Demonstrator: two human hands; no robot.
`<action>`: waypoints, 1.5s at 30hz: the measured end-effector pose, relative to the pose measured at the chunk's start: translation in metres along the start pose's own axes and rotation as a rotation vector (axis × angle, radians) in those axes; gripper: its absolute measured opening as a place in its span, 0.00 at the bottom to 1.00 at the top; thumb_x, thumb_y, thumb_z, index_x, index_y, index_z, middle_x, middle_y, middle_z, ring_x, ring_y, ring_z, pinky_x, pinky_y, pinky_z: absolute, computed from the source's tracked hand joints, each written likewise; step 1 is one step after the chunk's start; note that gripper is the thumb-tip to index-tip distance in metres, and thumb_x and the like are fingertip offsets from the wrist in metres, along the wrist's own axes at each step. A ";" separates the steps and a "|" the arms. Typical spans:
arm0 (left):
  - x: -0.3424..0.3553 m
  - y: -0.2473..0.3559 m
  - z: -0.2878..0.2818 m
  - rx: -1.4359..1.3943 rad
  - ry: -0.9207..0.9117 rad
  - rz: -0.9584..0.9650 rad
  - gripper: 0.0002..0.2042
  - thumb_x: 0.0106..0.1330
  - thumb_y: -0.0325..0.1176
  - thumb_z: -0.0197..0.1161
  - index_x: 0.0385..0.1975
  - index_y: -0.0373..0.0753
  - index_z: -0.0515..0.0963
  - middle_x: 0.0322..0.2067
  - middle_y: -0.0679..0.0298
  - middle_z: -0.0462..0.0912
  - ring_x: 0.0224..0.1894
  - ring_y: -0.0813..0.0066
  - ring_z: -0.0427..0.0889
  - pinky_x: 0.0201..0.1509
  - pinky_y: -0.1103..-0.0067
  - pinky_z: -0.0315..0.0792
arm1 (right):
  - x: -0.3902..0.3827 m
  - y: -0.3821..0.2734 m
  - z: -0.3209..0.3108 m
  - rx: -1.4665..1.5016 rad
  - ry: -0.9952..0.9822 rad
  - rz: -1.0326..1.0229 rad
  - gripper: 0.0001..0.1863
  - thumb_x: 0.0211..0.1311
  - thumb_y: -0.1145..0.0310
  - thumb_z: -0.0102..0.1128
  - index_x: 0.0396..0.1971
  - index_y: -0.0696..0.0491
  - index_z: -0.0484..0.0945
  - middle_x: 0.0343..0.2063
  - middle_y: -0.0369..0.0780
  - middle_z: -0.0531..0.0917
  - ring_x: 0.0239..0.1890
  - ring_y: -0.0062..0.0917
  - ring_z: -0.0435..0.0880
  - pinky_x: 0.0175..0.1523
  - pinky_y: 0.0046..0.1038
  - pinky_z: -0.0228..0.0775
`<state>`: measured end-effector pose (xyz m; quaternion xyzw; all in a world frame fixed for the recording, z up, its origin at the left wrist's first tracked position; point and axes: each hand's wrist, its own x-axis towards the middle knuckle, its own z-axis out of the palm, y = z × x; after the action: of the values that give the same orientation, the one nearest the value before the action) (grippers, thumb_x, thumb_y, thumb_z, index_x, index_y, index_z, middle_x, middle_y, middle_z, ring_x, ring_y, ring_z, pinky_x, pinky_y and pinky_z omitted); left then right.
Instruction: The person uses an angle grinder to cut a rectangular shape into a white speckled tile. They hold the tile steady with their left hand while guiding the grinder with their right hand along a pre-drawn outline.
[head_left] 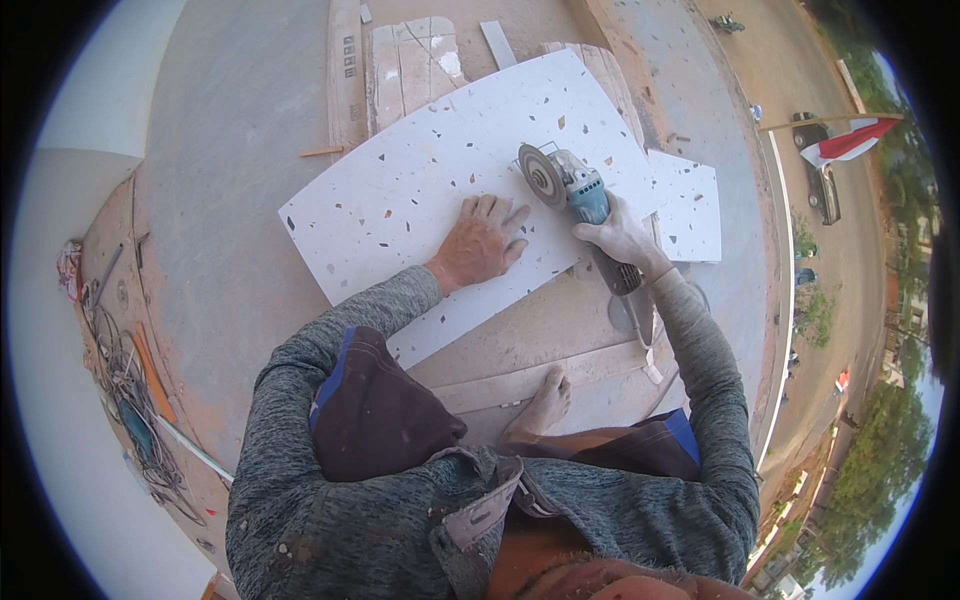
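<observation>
Under the spread left hand (480,243) lies a white, dark-flecked slab (425,185), the right hand (625,236) gripping a teal grinder (587,200).

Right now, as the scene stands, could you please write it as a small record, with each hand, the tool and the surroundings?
Left hand: palm down on the large speckled white slab
Right hand: gripping a blue-and-black angle grinder
Grinder disc: over the slab; contact unclear
Slab's right: smaller speckled piece
Far left: tangled cables
Far right: red-and-white flag
</observation>
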<state>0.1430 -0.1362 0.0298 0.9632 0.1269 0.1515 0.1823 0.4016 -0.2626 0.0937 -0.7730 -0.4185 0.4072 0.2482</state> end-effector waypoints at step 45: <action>0.000 0.000 -0.002 -0.013 0.008 0.012 0.27 0.72 0.44 0.66 0.64 0.31 0.80 0.53 0.51 0.78 0.58 0.54 0.74 0.67 0.59 0.65 | 0.015 -0.012 0.001 -0.073 -0.002 -0.013 0.39 0.49 0.56 0.73 0.59 0.67 0.80 0.42 0.55 0.90 0.43 0.40 0.91 0.53 0.39 0.83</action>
<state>0.1424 -0.1361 0.0316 0.9621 0.1206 0.1572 0.1873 0.4005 -0.2430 0.0957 -0.7783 -0.4385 0.3906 0.2222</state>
